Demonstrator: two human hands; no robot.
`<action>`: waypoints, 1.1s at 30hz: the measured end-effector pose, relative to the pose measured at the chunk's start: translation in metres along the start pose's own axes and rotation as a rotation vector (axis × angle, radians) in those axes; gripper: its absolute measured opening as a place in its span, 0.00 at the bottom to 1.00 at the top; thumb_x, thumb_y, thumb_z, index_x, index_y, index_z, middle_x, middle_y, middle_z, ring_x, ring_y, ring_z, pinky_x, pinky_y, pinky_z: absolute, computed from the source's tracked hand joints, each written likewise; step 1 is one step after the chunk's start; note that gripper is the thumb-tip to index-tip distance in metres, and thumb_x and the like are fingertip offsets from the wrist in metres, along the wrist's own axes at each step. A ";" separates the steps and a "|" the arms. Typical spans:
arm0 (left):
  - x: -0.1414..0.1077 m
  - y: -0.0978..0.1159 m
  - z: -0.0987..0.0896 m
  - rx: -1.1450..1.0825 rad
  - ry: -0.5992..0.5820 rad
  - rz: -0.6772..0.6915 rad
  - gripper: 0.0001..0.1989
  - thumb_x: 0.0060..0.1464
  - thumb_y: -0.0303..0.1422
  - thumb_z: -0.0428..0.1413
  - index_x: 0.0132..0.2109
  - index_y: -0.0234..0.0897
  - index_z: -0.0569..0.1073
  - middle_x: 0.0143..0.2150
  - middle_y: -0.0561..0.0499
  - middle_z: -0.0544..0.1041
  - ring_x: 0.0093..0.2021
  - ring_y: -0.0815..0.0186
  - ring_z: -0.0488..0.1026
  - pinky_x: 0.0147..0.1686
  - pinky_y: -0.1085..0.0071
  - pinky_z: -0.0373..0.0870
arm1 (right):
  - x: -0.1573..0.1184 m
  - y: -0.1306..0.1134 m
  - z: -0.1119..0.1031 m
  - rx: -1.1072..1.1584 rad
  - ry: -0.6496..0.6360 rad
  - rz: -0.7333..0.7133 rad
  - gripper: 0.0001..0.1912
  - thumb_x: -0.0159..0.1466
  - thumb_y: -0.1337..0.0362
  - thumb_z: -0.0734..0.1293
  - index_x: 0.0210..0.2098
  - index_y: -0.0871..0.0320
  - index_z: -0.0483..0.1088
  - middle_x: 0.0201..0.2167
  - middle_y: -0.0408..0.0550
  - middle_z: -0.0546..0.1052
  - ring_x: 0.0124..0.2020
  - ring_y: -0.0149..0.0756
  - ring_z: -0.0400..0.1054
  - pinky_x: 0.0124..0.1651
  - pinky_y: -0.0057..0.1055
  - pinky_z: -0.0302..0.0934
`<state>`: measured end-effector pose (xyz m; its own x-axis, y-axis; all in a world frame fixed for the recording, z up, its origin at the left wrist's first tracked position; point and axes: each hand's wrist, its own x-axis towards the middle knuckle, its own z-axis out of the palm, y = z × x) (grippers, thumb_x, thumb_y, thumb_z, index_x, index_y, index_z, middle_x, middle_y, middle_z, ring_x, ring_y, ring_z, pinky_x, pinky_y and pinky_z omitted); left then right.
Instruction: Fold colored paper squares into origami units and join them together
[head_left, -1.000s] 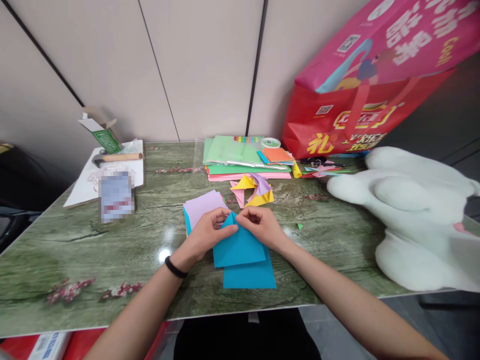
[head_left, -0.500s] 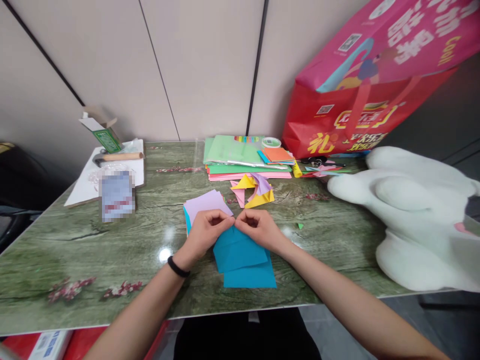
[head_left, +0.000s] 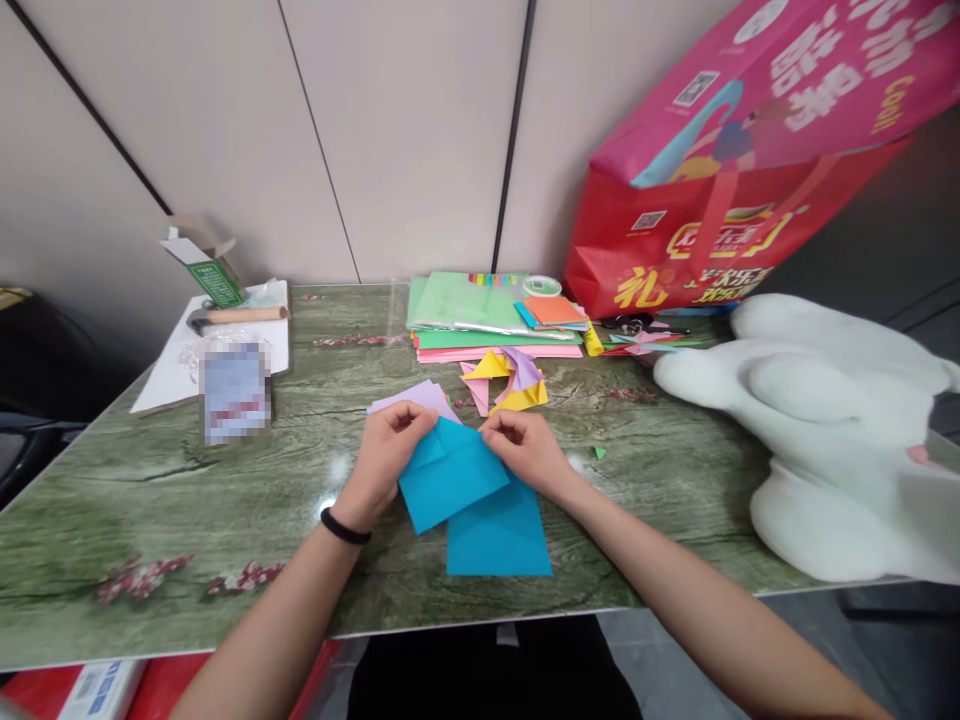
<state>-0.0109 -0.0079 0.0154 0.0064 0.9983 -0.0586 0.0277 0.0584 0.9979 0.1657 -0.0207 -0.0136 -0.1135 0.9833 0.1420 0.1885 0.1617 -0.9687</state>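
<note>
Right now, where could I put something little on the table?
Left of the left hand, below the blurred item, the table is bare. Another free patch lies between the right forearm and the white plush toy. It's crowded at the back, around the green sheets and red bag, and by the blue paper.

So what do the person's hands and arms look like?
The left hand and the right hand are bare, no gloves. A plain black band goes round the left wrist; the right wrist has none. No sleeves show on the forearms.
</note>
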 end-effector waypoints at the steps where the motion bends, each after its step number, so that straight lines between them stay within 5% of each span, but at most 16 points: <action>1: 0.001 0.001 -0.002 -0.011 0.036 0.007 0.11 0.37 0.36 0.62 0.21 0.33 0.71 0.20 0.55 0.69 0.22 0.73 0.61 0.22 0.77 0.57 | 0.000 0.000 -0.001 0.025 0.012 0.028 0.06 0.52 0.63 0.63 0.21 0.59 0.67 0.18 0.41 0.69 0.18 0.27 0.60 0.22 0.25 0.54; 6: 0.006 0.002 -0.008 -0.119 0.147 0.038 0.12 0.36 0.37 0.63 0.23 0.33 0.72 0.19 0.56 0.69 0.22 0.74 0.61 0.22 0.77 0.56 | 0.002 -0.003 -0.005 0.114 0.088 0.033 0.10 0.56 0.58 0.63 0.26 0.58 0.67 0.19 0.41 0.69 0.19 0.28 0.62 0.22 0.25 0.58; 11: 0.002 -0.002 0.000 -0.097 0.054 0.037 0.13 0.37 0.40 0.64 0.24 0.33 0.73 0.21 0.55 0.71 0.22 0.73 0.62 0.22 0.76 0.58 | -0.001 -0.002 0.000 0.080 0.045 -0.047 0.14 0.54 0.57 0.68 0.36 0.58 0.69 0.30 0.46 0.74 0.31 0.33 0.67 0.28 0.26 0.60; 20: -0.004 -0.007 0.004 0.082 -0.196 -0.043 0.19 0.39 0.47 0.62 0.24 0.32 0.73 0.18 0.54 0.68 0.19 0.73 0.60 0.18 0.76 0.53 | 0.001 0.006 -0.001 0.006 0.112 -0.043 0.12 0.55 0.56 0.66 0.26 0.59 0.69 0.22 0.43 0.69 0.23 0.29 0.60 0.26 0.27 0.54; 33: -0.003 -0.013 0.004 0.120 -0.200 0.009 0.19 0.40 0.47 0.61 0.25 0.32 0.73 0.19 0.52 0.70 0.22 0.69 0.65 0.19 0.74 0.60 | -0.001 0.003 -0.001 -0.041 0.098 -0.057 0.09 0.54 0.58 0.67 0.29 0.58 0.69 0.24 0.43 0.71 0.25 0.31 0.63 0.28 0.27 0.57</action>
<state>-0.0070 -0.0118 0.0020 0.2047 0.9766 -0.0655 0.1453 0.0359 0.9887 0.1675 -0.0213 -0.0163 -0.0293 0.9754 0.2183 0.2244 0.2193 -0.9495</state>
